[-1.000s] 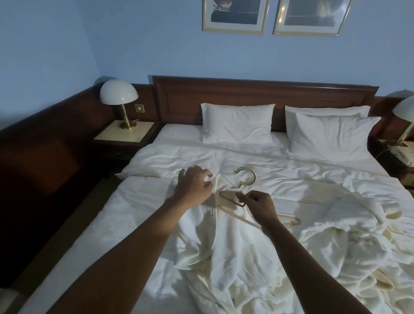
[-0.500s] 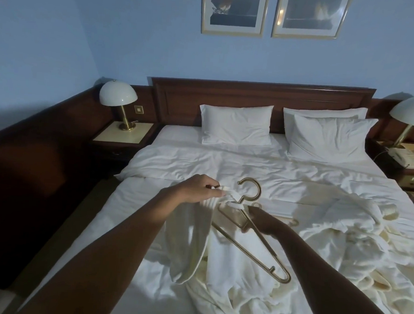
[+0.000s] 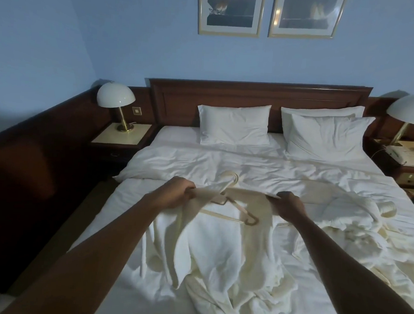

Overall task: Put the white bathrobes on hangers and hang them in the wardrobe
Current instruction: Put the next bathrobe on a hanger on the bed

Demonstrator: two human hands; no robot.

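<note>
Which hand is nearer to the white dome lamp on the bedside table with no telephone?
The left. The left hand grips the white bathrobe on the side toward that white dome lamp; the right hand grips the robe's other side, farther away.

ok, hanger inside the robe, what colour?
Pale gold, brassy at the ends; the hanger is motion-blurred. Head view, the only one, shows it.

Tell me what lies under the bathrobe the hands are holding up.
Under the held bathrobe the hanger shows through the open collar, and the bed's white duvet lies below. The fabric hides the hanger's left shoulder.
</note>
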